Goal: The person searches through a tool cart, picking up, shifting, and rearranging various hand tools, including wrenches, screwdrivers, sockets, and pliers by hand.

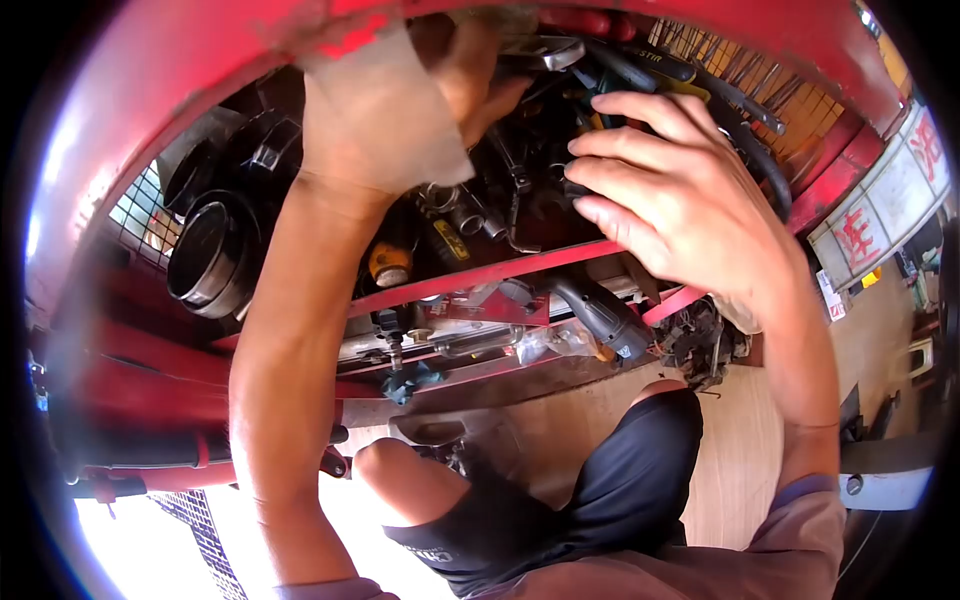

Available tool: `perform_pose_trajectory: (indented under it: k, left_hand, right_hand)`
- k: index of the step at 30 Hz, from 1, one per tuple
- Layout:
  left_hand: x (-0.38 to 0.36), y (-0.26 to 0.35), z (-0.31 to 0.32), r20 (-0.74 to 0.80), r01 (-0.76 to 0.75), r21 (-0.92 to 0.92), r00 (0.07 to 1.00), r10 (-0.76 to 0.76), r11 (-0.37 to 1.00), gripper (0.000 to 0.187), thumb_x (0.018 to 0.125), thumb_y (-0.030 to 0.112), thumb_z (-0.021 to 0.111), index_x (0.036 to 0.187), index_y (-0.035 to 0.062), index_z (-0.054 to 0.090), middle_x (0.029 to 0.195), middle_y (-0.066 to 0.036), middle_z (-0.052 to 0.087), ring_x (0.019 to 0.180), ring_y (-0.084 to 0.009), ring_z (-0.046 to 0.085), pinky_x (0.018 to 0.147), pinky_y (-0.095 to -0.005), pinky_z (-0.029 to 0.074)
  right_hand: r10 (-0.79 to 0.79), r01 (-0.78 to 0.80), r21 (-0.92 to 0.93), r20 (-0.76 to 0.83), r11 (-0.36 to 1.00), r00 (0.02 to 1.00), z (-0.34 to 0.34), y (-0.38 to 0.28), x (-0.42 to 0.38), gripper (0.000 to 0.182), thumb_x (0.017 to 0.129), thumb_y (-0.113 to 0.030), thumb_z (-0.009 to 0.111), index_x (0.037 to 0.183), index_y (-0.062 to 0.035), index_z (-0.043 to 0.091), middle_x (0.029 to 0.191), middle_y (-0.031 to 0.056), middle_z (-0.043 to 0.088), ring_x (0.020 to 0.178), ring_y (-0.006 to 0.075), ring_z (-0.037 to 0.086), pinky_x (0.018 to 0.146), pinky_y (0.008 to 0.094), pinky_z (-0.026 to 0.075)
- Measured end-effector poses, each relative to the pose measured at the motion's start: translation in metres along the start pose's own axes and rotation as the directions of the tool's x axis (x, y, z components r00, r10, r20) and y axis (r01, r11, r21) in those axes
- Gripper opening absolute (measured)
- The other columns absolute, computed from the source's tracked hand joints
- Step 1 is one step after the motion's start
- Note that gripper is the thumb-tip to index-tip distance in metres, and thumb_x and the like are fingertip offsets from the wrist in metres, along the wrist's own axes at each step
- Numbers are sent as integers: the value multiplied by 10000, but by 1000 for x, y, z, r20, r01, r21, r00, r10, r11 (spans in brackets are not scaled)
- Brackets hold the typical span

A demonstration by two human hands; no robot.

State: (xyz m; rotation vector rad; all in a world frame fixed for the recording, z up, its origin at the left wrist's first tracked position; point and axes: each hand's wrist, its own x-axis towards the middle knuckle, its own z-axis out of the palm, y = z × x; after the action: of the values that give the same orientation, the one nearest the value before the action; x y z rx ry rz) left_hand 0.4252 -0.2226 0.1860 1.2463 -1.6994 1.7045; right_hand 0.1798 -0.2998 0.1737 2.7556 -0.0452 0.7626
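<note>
Both hands reach into a red tool cart's upper tray (490, 274), which is crowded with metal tools. My left hand (468, 75) is deep at the back, bent over the tools, its fingers mostly hidden behind a blurred pale patch (375, 110). A shiny wrench (550, 53) lies right by it. My right hand (680, 185) is over the tray's right side, fingers apart and slightly bent, fingertips close above dark tools. Between the hands lie metal sockets (466, 218) and an orange-ended handle (390, 265).
Black round cans (212, 258) stand at the tray's left. On the shelf below are a dark power tool (603, 318) and small metal parts. A dark tangled heap (700, 345) sits right of it. My knees (655, 395) are close under the cart. Wire mesh (740, 65) backs the tray.
</note>
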Motion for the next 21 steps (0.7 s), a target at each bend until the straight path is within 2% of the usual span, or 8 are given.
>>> perform_pose_trajectory:
  k: [1, 4, 7, 8, 9, 17, 18, 21]
  left_hand:
    - [1, -1, 1, -26, -31, -10, 999, 31, 999, 390, 726, 483, 903, 847, 176, 697, 656, 16, 669, 543, -182, 671, 473, -328, 522]
    - [-3, 0, 1, 4, -8, -16, 1000, 8, 1000, 395, 721, 478, 905, 834, 168, 688, 657, 22, 667, 537, -175, 667, 471, -323, 521]
    - [-2, 2, 0, 4, 8, -25, 1000, -8, 1000, 397, 729, 483, 902, 799, 168, 671, 654, 26, 664, 538, -172, 667, 475, -323, 521]
    - [-1, 3, 0, 14, 14, -23, 1000, -14, 1000, 400, 728, 483, 905, 787, 168, 666, 651, 28, 661, 538, -173, 666, 476, -324, 521]
    - [-1, 4, 0, 22, 20, -20, 1000, -20, 1000, 404, 727, 483, 908, 776, 167, 660, 649, 29, 658, 537, -173, 665, 477, -324, 520]
    - [2, 4, 2, 19, 48, -106, 999, -46, 993, 407, 728, 409, 941, 725, 158, 620, 603, 50, 589, 497, -166, 597, 487, -314, 492]
    - [-3, 5, 4, 68, 85, -49, 994, -82, 995, 372, 698, 428, 912, 804, 162, 673, 760, 22, 712, 630, -200, 695, 566, -343, 560]
    - [-1, 6, 4, 61, 66, -19, 996, -65, 998, 364, 705, 424, 915, 789, 168, 671, 750, 30, 706, 621, -186, 691, 562, -331, 556]
  right_hand:
    - [-30, 34, -33, 91, 999, 995, 7, 15, -1, 214, 916, -244, 726, 992, -53, 785, 1131, 43, 751, 1280, 252, 576, 1074, 407, 410]
    - [-29, 48, -55, 311, 997, 950, -3, 33, -1, 229, 958, -265, 672, 991, -64, 776, 1141, 49, 736, 1278, 236, 580, 1085, 409, 396]
    - [-74, 97, -54, 332, 994, 940, -14, 50, -3, 192, 939, -225, 666, 945, -57, 759, 1120, 59, 741, 1264, 248, 593, 1087, 406, 404]
    - [-44, 70, -57, 373, 996, 927, -20, 53, -3, 175, 855, -177, 699, 952, -39, 748, 1137, 60, 729, 1301, 307, 577, 1098, 433, 439]
    - [-67, 101, -82, 343, 992, 937, -21, 59, -7, 163, 808, -140, 723, 927, -29, 732, 1152, 66, 722, 1312, 311, 570, 1095, 437, 459]
    - [-66, 90, -74, 285, 993, 956, -28, 62, -13, 176, 814, -53, 738, 986, -16, 739, 1224, 89, 701, 1328, 329, 551, 1105, 438, 480]
    - [-55, 75, -62, 273, 995, 960, -27, 62, -14, 172, 821, -69, 737, 984, -16, 742, 1219, 92, 705, 1321, 328, 556, 1104, 426, 479]
    - [-58, 80, -74, 263, 994, 963, -28, 61, -16, 161, 834, -77, 729, 981, -12, 742, 1217, 93, 705, 1294, 320, 568, 1098, 420, 481]
